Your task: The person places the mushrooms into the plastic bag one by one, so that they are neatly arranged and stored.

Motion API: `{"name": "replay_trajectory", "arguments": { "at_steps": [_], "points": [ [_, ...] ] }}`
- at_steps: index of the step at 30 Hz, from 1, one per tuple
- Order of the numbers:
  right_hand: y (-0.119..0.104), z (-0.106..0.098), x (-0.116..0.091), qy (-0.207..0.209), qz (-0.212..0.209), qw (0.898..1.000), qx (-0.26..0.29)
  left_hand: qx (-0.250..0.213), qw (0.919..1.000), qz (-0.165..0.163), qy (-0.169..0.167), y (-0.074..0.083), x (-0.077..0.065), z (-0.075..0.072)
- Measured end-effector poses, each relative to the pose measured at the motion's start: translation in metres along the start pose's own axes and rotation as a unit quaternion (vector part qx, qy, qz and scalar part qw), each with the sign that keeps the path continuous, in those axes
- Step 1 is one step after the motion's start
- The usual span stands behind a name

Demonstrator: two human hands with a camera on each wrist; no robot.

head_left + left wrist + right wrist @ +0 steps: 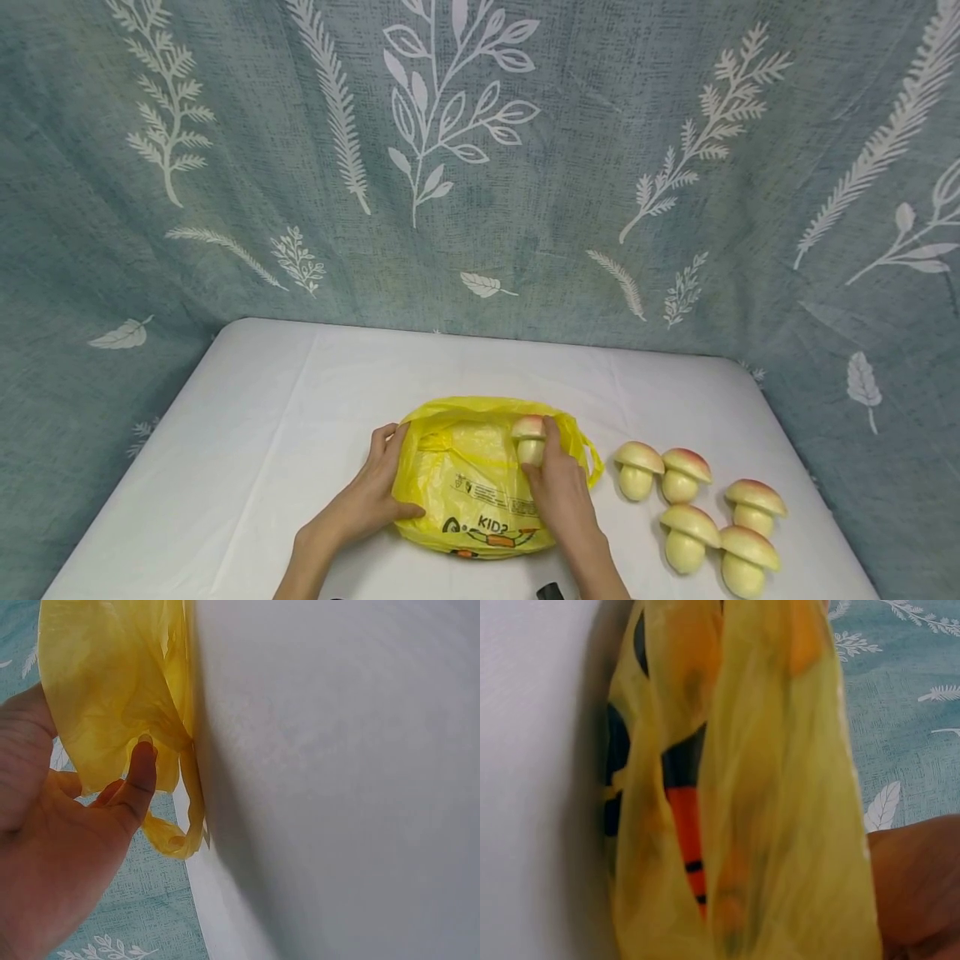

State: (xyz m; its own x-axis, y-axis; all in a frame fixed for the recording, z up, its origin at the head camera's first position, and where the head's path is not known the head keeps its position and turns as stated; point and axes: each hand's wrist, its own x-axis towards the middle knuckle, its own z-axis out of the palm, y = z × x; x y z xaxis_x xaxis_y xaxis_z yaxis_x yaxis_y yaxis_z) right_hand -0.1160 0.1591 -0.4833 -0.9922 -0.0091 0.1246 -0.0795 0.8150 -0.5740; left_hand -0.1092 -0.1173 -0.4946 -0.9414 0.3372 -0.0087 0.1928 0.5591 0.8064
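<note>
A yellow plastic bag [480, 492] lies on the white table with its mouth spread, printed with black and orange figures. My left hand [367, 487] grips its left rim; in the left wrist view, the fingers of that hand [75, 825] are against the yellow plastic. Inside the bag's right part, my right hand [558, 483] holds a mushroom [530, 450] with a pale stem and reddish cap, thumb on one side and fingers on the other. The right wrist view shows mostly the bag's wall [780, 787], which hides the mushroom and most of the hand.
Several similar mushrooms, such as one at the front [684, 542], stand on the table right of the bag. A green-blue curtain [480, 167] with white leaf prints hangs behind the white tabletop [300, 392]. A small black object [550, 592] shows at the bottom edge.
</note>
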Motion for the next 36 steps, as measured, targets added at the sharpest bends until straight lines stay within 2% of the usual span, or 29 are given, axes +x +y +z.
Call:
{"name": "replay_trajectory", "arguments": {
  "at_steps": [9,27,36],
  "points": [
    [0.0009,0.0024,0.0008,0.01,-0.006,1.0,-0.009,0.004,1.0,0.001,0.001,0.0001,-0.0001,0.0],
    [-0.0032,0.0007,0.0004,0.003,0.007,1.0,-0.013,0.008,0.9999,0.012,0.003,-0.0021,-0.0002,0.0014],
    [-0.0073,-0.007,0.0004,-0.008,0.034,0.999,-0.001,0.009,0.9999,0.013,0.003,-0.0018,0.0,0.0007]
  ]
}}
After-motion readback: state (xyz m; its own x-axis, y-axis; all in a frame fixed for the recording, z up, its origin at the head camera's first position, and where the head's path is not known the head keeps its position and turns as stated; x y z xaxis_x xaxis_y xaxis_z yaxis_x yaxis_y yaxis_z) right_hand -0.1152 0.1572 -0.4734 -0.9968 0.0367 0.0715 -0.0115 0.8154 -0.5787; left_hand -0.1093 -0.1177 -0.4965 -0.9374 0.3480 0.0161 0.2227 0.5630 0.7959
